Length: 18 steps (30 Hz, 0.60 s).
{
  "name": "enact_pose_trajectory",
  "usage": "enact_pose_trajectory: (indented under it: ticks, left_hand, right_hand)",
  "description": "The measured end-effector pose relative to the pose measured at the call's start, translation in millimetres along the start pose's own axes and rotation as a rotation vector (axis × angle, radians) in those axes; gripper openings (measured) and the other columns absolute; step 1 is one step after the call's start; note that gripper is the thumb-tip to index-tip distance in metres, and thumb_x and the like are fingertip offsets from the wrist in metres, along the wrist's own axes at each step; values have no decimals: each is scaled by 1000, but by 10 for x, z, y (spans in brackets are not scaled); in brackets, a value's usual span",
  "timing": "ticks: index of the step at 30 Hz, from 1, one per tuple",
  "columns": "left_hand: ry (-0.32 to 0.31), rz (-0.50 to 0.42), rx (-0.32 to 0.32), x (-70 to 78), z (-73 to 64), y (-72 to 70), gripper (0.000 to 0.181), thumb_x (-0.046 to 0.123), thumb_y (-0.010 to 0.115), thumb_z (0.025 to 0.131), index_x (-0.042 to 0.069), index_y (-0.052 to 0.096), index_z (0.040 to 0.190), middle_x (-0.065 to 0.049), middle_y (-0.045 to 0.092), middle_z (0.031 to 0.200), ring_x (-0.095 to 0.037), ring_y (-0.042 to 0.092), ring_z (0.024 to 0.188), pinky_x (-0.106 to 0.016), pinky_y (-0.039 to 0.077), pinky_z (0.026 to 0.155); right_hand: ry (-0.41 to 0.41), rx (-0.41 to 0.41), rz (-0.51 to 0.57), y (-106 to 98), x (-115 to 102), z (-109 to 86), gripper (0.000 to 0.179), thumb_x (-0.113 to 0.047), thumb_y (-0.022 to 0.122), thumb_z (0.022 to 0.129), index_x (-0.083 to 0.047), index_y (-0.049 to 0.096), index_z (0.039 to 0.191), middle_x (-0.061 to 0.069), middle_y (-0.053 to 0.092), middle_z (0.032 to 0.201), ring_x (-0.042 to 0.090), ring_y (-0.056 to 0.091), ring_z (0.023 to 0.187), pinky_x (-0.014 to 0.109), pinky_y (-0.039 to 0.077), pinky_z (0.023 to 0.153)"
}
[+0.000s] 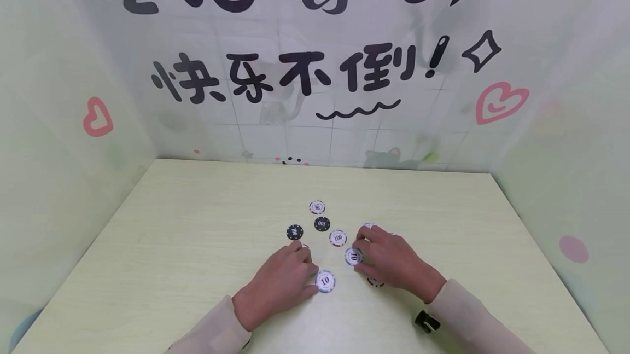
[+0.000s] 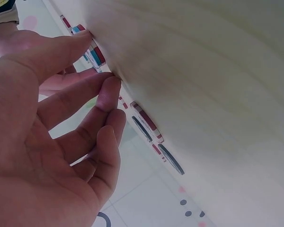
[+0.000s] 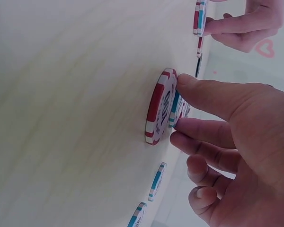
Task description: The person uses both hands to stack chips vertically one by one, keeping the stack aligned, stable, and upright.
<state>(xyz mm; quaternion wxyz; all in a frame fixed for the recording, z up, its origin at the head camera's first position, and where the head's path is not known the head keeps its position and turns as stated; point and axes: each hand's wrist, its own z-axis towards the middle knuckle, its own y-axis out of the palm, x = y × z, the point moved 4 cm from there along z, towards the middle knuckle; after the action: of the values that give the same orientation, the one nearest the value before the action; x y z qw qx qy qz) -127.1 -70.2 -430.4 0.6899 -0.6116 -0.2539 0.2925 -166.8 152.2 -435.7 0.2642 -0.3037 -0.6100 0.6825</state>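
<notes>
My left hand (image 1: 280,284) pinches the edge of a blue-edged poker chip marked 10 (image 1: 325,281) between thumb and index finger. In the right wrist view a red-edged chip (image 3: 196,19) lies directly under it. My right hand (image 1: 394,258) pinches another blue-edged 10 chip (image 1: 354,256), low over the table. Close to that hand's near side is a red-edged chip (image 1: 375,282), partly covered in the head view; the right wrist view shows its 100 marking. Another chip (image 1: 305,247) is mostly hidden behind the left fingers.
Beyond the hands lie two black 100 chips (image 1: 322,224) (image 1: 295,232) and red-edged 100 chips (image 1: 338,238) (image 1: 317,207). Two blue-edged chips (image 3: 157,181) (image 3: 137,215) lie past the right hand. A black clip-like object (image 1: 426,321) sits by the right sleeve. Printed sheets wall the pale table (image 1: 206,206).
</notes>
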Motion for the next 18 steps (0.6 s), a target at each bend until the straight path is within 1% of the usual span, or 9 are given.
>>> enact_pose_trajectory:
  ticks: [12,18]
  left_hand:
    - [-3,2,-2,-2,1,-3,32,41,87,94,12,88,106,-4,76,103,-21,61,98,-33,54,88]
    - [-5,-1,-9,1,11,-3,31,41,86,95,12,88,106,-4,76,102,-21,61,97,-33,54,89]
  right_hand:
    - [5,-13,-22,-3,-7,45,36,-31,91,94,-5,80,117,6,69,118,20,62,102,32,61,78]
    - [14,6,-27,0,-6,58,30,-31,88,93,-7,79,109,5,69,113,20,59,96,31,59,74]
